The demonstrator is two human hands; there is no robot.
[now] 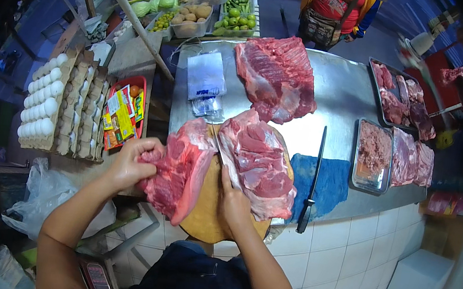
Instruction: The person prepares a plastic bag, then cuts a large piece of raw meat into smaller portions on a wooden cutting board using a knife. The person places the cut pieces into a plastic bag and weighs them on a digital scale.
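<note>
Meat slab (182, 170) right of left grip (132, 166), pinched at left edge.

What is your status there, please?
Left hand gripping left raw meat slab. Right hand holding knife beside right slab. Second knife on blue cloth, clear of hands.

Fisheye view from the head, down onto the nearby hands (130, 163)

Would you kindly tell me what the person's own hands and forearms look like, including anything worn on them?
The left hand and right hand are ungloved, with no watch or bracelet showing. The forearms are bare, with no sleeves in view. Dark clothing covers the torso.
</note>
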